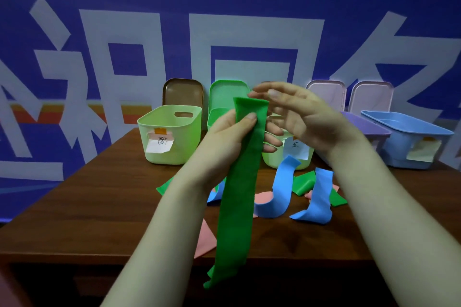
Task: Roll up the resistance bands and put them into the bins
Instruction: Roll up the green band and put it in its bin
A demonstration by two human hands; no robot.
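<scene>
The left hand (232,129) pinches a green resistance band (239,194) near its top end, and the band hangs down past the table's (99,207) front edge. The right hand (304,114) is just beside that end, fingers straight, holding nothing. A pale green bin (172,137) stands at the far edge.

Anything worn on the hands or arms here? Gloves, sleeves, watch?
Nothing worn that shows. Left hand and right hand are bare: no gloves, rings, watch or wristband, and no sleeves down to the frame edge. Nails look short and unpainted. The right hand is slightly blurred.
</scene>
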